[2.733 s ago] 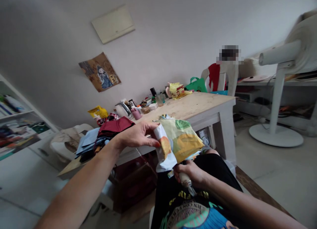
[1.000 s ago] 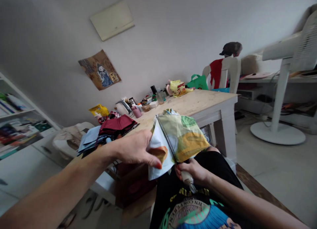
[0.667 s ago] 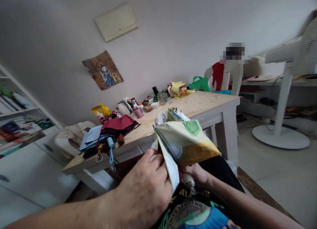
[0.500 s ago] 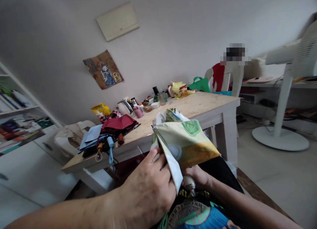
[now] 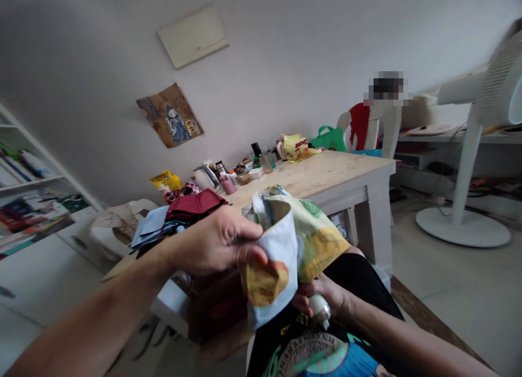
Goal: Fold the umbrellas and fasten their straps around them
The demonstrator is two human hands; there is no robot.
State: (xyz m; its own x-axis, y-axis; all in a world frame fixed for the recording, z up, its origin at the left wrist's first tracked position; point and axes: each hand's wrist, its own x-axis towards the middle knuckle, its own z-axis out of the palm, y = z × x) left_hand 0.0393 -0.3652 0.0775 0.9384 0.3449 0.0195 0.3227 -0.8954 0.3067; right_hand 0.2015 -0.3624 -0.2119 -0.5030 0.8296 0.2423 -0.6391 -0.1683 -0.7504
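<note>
A patterned cloth (image 5: 322,241) in pale green, yellow and white, looking like the canopy of a folding umbrella, hangs in loose folds above my lap. My left hand (image 5: 232,241) pinches a white and orange fold of it between thumb and fingers. Lower and to the right, my right hand (image 5: 322,295) is wrapped round a white rounded handle (image 5: 319,307) with a shiny end, just beneath the cloth. A dark red folded umbrella (image 5: 193,205) and a light blue folded one (image 5: 149,227) lie on the table's left part, beyond my left hand.
The wooden table (image 5: 338,173) stands in front, with a kettle (image 5: 206,178), a pink bottle (image 5: 227,184), a yellow bag (image 5: 296,147) and a green bag (image 5: 329,139). A person sits behind at right, near a white fan (image 5: 467,165). Shelves (image 5: 36,182) stand left.
My left hand has moved up and to the left, drawing a fold of the cloth outward. More of the white handle shows in my right hand.
</note>
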